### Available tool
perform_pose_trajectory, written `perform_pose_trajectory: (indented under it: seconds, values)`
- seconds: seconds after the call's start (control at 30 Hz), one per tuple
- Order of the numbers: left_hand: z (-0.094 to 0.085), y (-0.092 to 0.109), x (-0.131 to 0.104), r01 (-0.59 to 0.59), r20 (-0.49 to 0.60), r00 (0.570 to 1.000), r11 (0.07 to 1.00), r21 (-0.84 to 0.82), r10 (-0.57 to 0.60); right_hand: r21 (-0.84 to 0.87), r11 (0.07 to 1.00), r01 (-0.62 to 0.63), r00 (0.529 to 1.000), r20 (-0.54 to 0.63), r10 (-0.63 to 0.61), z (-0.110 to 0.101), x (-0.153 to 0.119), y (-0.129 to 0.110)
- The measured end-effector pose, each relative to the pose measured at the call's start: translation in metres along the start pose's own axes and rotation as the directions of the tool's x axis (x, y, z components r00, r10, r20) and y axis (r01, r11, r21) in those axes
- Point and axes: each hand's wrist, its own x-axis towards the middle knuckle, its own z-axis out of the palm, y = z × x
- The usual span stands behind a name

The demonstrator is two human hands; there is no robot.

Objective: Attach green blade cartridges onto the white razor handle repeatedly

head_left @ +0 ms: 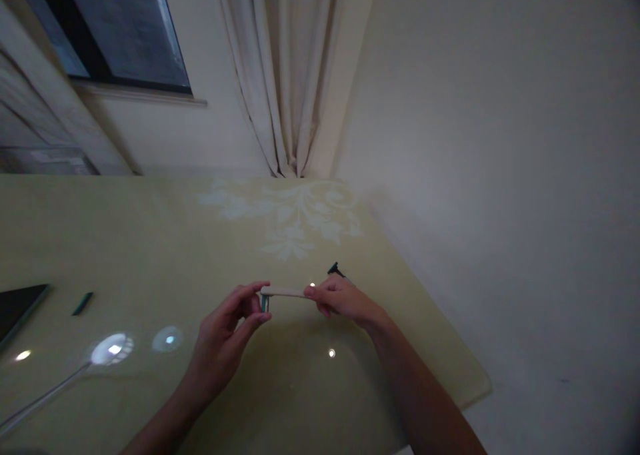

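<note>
My left hand (233, 328) pinches a small green-and-white rectangular piece (265, 303) between thumb and fingers; its exact kind is unclear. My right hand (343, 298) grips the right end of a thin, flat beige stick (287, 292). The stick lies nearly level between the hands, and its left end is at my left fingertips, over the top of the small piece. Just behind my right hand, a dark T-shaped thing like a razor (334, 268) rests on the table, its lower part hidden by the hand.
The glossy yellow-green table (200, 242) has a white floral pattern. To the left lie a small dark green bar (83, 303), the corner of a black flat object (20, 308) and a thin pale cable or rod (45, 398). A curtain (283, 75) and walls stand behind.
</note>
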Motion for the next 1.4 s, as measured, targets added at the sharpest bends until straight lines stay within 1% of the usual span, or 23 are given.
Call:
perform_pose_trajectory:
  seconds: [0.1, 0.23, 0.3, 0.4, 0.47, 0.53, 0.7, 0.77, 0.87, 0.93, 1.0, 1.07, 1.17, 1.23, 1.33, 1.4]
  values:
    - [-0.0011, 0.0006, 0.0003, 0.007, -0.022, 1.000, 1.000, 0.010, -0.007, -0.015, 1.000, -0.011, 1.000, -0.015, 0.011, 0.0007, -0.0005, -0.0009]
    - [-0.0022, 0.0008, 0.0009, 0.014, -0.023, 1.000, 1.000, 0.028, -0.014, -0.005, 1.000, -0.013, 0.997, -0.076, 0.013, -0.0003, -0.0018, -0.0026]
    - [-0.0026, 0.0005, 0.0005, 0.021, -0.016, 1.000, 0.999, 0.031, -0.020, 0.002, 1.000, -0.003, 0.998, -0.065, 0.003, 0.0003, -0.0022, -0.0038]
    - [-0.0030, -0.0007, -0.0005, 0.028, -0.016, 0.999, 0.999, 0.035, -0.027, -0.018, 0.999, -0.031, 0.999, -0.027, 0.030, 0.0016, -0.0022, -0.0052]
    - [-0.0033, -0.0017, -0.0009, 0.023, -0.017, 1.000, 0.999, 0.034, -0.022, -0.020, 0.999, -0.047, 0.998, -0.042, 0.046, 0.0013, -0.0021, -0.0054]
    - [-0.0035, -0.0024, -0.0009, 0.016, -0.016, 1.000, 0.999, 0.029, -0.015, -0.007, 0.999, -0.034, 0.997, -0.071, 0.033, 0.0004, -0.0021, -0.0052]
    - [-0.0048, -0.0011, -0.0008, 0.015, -0.025, 1.000, 0.999, 0.032, -0.014, -0.002, 1.000, -0.022, 0.999, -0.044, 0.022, 0.0010, -0.0008, -0.0029]
    - [-0.0053, -0.0010, -0.0010, 0.011, -0.027, 1.000, 0.999, 0.041, -0.010, 0.006, 1.000, -0.024, 0.998, -0.066, 0.024, 0.0015, -0.0004, -0.0017]
    - [-0.0051, -0.0025, -0.0010, 0.012, -0.011, 1.000, 1.000, 0.023, -0.012, 0.042, 0.999, 0.004, 0.996, -0.091, 0.000, 0.0021, -0.0003, -0.0009]
    - [-0.0046, -0.0042, -0.0007, 0.017, -0.014, 1.000, 1.000, 0.005, -0.017, 0.047, 0.999, 0.013, 0.998, -0.068, -0.010, 0.0025, 0.0000, -0.0011]
    - [-0.0041, -0.0057, -0.0003, 0.016, -0.023, 1.000, 1.000, 0.000, -0.016, 0.026, 1.000, -0.003, 0.999, -0.048, 0.004, 0.0020, 0.0004, -0.0014]
    - [-0.0038, -0.0068, -0.0004, 0.019, -0.017, 1.000, 1.000, 0.005, -0.019, 0.010, 1.000, -0.023, 0.998, -0.062, 0.024, 0.0002, 0.0006, -0.0016]
    - [-0.0037, -0.0074, -0.0012, 0.030, -0.004, 1.000, 1.000, 0.006, -0.030, 0.016, 1.000, -0.007, 0.996, -0.090, 0.008, -0.0018, 0.0000, -0.0021]
    - [-0.0039, -0.0073, -0.0017, 0.041, -0.003, 0.999, 0.999, -0.005, -0.041, 0.009, 1.000, 0.003, 0.998, -0.063, -0.003, -0.0011, -0.0007, -0.0026]
    - [-0.0048, -0.0068, -0.0012, 0.066, -0.009, 0.998, 0.998, -0.022, -0.066, 0.015, 1.000, 0.011, 0.999, 0.046, -0.011, 0.0014, -0.0013, -0.0026]
    - [-0.0054, -0.0064, -0.0002, 0.072, -0.013, 0.997, 0.997, -0.026, -0.072, 0.032, 0.999, 0.031, 0.995, 0.091, -0.034, 0.0020, -0.0011, -0.0021]
